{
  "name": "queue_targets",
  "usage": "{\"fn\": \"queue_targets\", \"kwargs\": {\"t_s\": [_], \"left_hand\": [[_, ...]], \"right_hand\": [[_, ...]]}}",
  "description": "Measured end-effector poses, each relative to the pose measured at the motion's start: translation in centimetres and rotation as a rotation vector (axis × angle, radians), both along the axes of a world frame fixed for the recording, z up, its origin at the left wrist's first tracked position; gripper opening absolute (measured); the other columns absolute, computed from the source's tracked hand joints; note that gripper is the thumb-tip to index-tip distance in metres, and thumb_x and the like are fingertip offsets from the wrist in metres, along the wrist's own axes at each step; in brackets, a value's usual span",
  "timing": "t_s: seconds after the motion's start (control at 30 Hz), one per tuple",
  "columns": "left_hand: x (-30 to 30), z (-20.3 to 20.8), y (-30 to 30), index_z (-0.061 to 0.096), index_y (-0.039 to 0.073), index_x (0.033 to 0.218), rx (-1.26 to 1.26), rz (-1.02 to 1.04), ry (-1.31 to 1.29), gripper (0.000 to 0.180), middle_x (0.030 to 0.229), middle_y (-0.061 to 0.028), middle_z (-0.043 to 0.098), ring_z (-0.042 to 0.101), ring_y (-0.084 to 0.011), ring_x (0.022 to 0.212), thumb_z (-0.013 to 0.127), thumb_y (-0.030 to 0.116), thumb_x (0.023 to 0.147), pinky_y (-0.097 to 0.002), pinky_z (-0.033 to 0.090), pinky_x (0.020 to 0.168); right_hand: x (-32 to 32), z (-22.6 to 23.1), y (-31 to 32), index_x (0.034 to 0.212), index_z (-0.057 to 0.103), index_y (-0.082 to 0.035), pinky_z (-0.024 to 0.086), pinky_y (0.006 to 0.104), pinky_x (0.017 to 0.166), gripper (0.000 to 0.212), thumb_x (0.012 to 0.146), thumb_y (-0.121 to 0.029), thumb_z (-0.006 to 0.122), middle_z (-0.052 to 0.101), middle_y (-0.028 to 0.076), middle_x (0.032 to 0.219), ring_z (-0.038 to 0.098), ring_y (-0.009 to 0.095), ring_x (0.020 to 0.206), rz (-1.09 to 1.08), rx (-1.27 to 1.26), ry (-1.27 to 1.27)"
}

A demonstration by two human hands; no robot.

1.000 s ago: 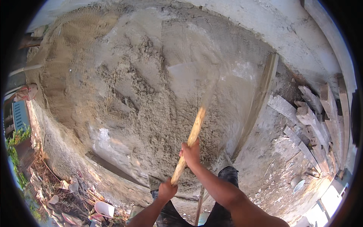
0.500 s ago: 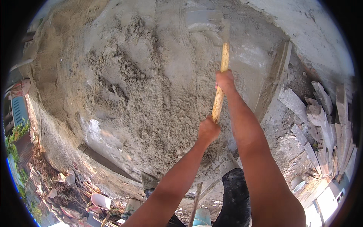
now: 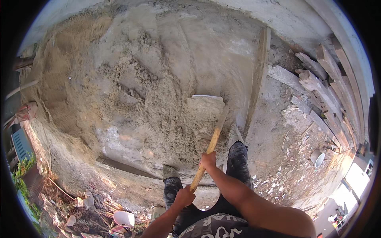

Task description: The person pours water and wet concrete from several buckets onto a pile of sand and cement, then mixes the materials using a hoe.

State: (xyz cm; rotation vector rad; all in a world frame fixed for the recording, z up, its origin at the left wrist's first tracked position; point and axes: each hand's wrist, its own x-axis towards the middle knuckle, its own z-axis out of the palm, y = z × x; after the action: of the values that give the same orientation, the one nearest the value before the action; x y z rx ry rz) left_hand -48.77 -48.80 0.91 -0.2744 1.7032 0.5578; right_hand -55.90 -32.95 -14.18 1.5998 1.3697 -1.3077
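closest to me is my left hand (image 3: pixel 185 197), wrapped low round the handle (image 3: pixel 214 139) of a hoe, with my right hand (image 3: pixel 208 159) further up it. fingers curled and pressed together on the wood in both, far as i can tell; the undersides are hidden. hands are set apart, i'd guess, so one steers while the other anchors the end. left boot (image 3: pixel 170 171) and right boot (image 3: pixel 235 135) are planted wide, probably for balance. past them the hoe's blade (image 3: pixel 207 96) sits in the wet mix (image 3: pixel 166 123), pale edge showing, more to my right side. one plank (image 3: pixel 127 167) lies left, another (image 3: pixel 258 75) right, likely to hem the mix in. sand (image 3: pixel 75 83) is banked far left, scrap wood (image 3: pixel 331 89) piled right, and a pale wall (image 3: pixel 278 16) runs behind.
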Motion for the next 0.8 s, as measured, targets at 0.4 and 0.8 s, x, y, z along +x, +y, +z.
{"fn": "queue_targets", "kwargs": {"t_s": [0.4, 0.8], "left_hand": [[-2.0, -1.2, 2.2, 0.053, 0.007, 0.104, -0.072, -0.124, 0.174, 0.029, 0.073, -0.0264, 0.066, 0.066, -0.0495, 0.074, 0.067, 0.024, 0.084, -0.0593, 0.054, 0.068], [-33.0, -24.6, 33.0, 0.058, -0.004, 0.11, 0.131, -0.041, 0.382, 0.027, 0.103, -0.0294, 0.069, 0.069, -0.0445, 0.099, 0.056, 0.007, 0.086, -0.0504, 0.056, 0.087]], "right_hand": [[-2.1, 2.1, 4.6, 0.12, 0.025, -0.007, 0.049, 0.0358, 0.041, 0.047, 0.086, 0.001, 0.057, 0.048, 0.014, 0.085, 0.055, 0.019, 0.049, -0.41, -0.16, 0.328], [-35.4, -21.8, 35.4, 0.088, 0.055, 0.004, 0.053, 0.0414, 0.051, 0.029, 0.093, -0.025, 0.054, 0.058, 0.014, 0.072, 0.059, 0.024, 0.055, 0.096, 0.228, 0.323]]}}
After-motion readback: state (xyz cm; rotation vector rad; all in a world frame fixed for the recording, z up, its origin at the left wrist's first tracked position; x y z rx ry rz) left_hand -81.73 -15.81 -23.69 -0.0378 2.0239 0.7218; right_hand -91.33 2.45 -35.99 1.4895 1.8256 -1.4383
